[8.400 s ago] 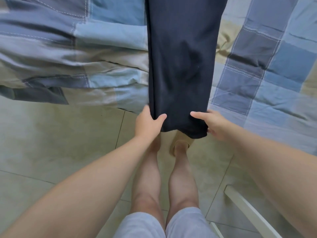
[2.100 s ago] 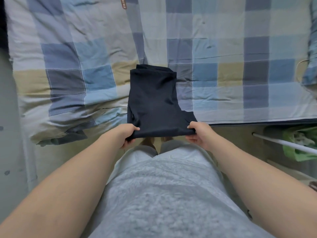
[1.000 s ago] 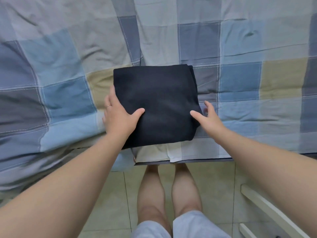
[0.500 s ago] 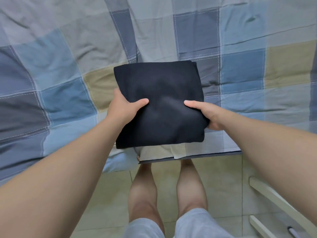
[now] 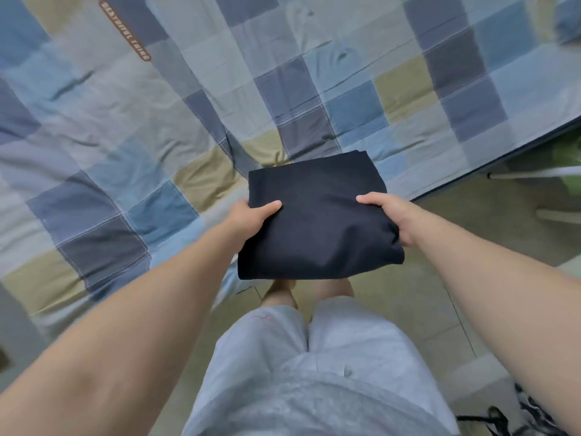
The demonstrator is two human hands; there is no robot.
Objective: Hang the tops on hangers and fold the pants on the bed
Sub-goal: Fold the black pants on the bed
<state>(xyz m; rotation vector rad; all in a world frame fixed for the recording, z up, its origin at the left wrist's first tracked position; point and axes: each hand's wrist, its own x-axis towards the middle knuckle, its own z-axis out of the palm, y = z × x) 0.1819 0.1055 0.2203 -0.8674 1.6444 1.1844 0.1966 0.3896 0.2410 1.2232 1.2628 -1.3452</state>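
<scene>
Folded dark pants (image 5: 317, 218) held by both sides, left hand (image 5: 248, 220) and right hand (image 5: 393, 217) each in a closed grip, seemingly lifted at the bed (image 5: 157, 121) edge.

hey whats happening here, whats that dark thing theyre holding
A person standing at the edge of a bed is holding a folded pair of dark navy pants, one hand on each side: left hand, right hand. Thumbs lie on top. The bundle is lifted off the checked quilt, partly over the bed's edge and partly over the floor. The folding looks done; no tops or hangers are in view.
</scene>
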